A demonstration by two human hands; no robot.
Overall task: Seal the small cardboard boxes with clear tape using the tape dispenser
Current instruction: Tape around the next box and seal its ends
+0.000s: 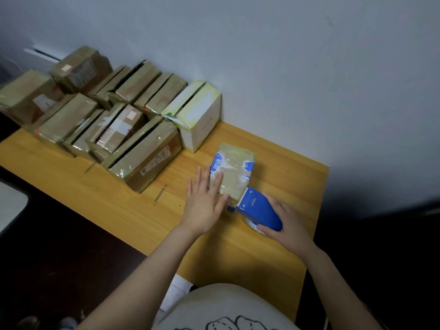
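Small cardboard box (234,167) pressed by flat left grip (204,203); blue tape dispenser (259,208) clasped by right grip (285,225) at box's near edge; cut-off judged next.

Your only camera sat on your head and looked forward and steeply down, past your shirt (226,306) at the bottom edge, onto the table (107,201) and the wall (285,67) behind it. It was near enough that both forearms stretched from the bottom to the left hand (204,206) and right hand (288,225) just right of centre, by the dispenser (259,208). The wide lens took in the stacked boxes (100,115) at upper left and tilted the table's edges.
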